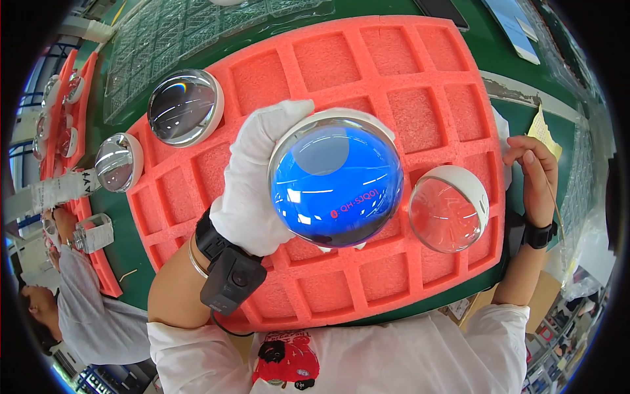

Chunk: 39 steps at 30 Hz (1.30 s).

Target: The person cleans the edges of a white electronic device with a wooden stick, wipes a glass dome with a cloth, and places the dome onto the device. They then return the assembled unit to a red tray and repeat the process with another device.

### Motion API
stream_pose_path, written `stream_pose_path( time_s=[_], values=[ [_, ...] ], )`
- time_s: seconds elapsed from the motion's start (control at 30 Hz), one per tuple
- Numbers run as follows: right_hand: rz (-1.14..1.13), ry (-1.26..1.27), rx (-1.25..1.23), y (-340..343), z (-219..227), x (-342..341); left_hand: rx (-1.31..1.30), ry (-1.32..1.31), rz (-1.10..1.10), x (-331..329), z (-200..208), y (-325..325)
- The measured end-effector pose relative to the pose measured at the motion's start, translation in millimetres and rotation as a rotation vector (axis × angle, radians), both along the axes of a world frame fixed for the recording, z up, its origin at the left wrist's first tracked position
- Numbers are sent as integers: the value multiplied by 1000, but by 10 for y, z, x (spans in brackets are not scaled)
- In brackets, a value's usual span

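Observation:
My left hand (252, 177), in a white glove, is wrapped round the side of a large clear dome device (344, 197) with a lit blue screen beneath the glass. The device is above the middle of a red foam tray (357, 21) with square pockets. Some white fingertips show under its lower edge. Beyond the tray's right edge is my bare right hand (539, 180), its fingers curled and thumb close to the index finger. A thin tan stick (560, 213) runs along its outer side; what the fingers grip is hidden.
Another clear dome with a white rim (453, 209) sits on the tray's right; two more, a larger one (185, 108) and a smaller one (118, 163), sit at its left. A clear jar (94, 232) stands near a co-worker's sleeve (95, 322). Clear plastic trays (170, 59) lie behind.

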State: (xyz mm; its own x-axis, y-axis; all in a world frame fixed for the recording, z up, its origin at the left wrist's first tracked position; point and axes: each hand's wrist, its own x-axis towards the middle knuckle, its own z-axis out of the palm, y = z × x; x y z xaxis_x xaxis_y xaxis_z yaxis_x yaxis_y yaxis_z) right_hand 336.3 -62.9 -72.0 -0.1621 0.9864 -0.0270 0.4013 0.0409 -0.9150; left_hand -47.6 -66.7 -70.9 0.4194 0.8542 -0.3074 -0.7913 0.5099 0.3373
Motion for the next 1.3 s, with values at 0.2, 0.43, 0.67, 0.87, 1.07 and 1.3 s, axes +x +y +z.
stream_pose_path(
  time_s=[0.2,0.43,0.67,0.87,1.07,1.3],
  values=[
    [7,0,3,2,-17,18,19,8,28,9,2,-3],
    [24,-13,-2,11,-12,40,33,2,64,22,0,4],
    [23,-20,-1,0,-25,42,74,18,71,18,-29,-7],
    [8,-23,-2,-7,-20,56,107,39,71,31,-52,2],
    [22,-3,-23,15,-36,40,121,81,100,23,-55,-4],
    [34,-13,-33,-10,-16,56,161,95,129,35,-83,0]
  ],
)
